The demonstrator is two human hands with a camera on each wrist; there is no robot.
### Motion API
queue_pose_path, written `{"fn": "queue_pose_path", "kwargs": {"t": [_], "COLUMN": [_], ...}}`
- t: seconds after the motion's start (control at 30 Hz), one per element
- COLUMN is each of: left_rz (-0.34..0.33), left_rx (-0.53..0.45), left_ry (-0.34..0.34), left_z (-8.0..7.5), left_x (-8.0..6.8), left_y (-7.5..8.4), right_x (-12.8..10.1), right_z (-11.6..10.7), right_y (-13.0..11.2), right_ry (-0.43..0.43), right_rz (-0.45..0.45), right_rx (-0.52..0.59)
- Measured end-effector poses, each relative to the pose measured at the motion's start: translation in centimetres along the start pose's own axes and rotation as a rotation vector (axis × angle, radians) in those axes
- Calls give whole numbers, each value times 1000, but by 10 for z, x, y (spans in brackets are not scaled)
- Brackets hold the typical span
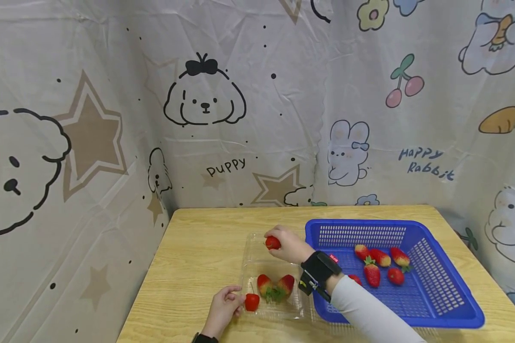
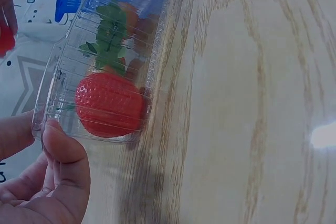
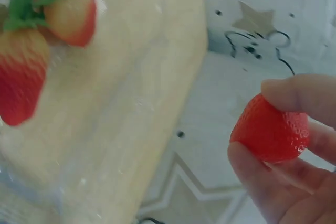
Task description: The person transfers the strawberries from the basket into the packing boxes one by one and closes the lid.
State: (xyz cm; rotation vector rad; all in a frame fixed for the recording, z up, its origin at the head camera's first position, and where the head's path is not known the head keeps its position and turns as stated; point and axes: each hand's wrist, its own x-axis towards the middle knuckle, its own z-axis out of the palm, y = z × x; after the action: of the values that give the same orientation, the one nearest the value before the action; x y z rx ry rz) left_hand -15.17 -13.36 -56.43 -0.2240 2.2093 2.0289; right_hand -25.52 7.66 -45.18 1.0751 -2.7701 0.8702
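An open clear plastic clamshell box [image 1: 298,309] rests on the wooden table. Its front half holds two red-and-yellow strawberries [image 1: 286,284] with green leaves, and a small round red strawberry [image 1: 252,302] with a thin stem at the left front corner. My left hand [image 2: 58,177] pinches the box's rim at its left side between thumb and finger. Above the box's far half, my right hand [image 1: 288,244] holds another small red strawberry [image 3: 270,129] between thumb and fingertips. The right wrist view shows its dotted skin.
A blue plastic basket [image 1: 450,281] stands right of the box, with several strawberries [image 1: 372,274] and a round red one [image 1: 396,276] inside. My right forearm crosses over its near left side. A printed curtain [image 1: 262,119] hangs behind and beside the table [image 1: 197,247].
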Motion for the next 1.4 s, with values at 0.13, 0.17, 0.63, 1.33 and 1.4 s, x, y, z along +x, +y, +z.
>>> {"fn": "queue_pose_path", "kwargs": {"t": [0.13,0.17,0.63,1.33,1.4], "left_rz": [14,15,33,26,18], "left_rx": [-13,-14,-27,-22,-17], "left_ry": [-8,-9,-15,-28,-27], "left_z": [0,0,-1,-1,-1], "left_x": [1,1,-1,0,0], "left_y": [-1,-1,2,3,3], "right_x": [4,5,9,2,1], "right_z": [20,25,78,108,106], "right_y": [1,1,-3,3,1], "right_ry": [-103,-136,-327,-449,-457], "right_rz": [-28,-42,-62,-42,-39], "right_rx": [-31,-48,-117,-217,-214]}}
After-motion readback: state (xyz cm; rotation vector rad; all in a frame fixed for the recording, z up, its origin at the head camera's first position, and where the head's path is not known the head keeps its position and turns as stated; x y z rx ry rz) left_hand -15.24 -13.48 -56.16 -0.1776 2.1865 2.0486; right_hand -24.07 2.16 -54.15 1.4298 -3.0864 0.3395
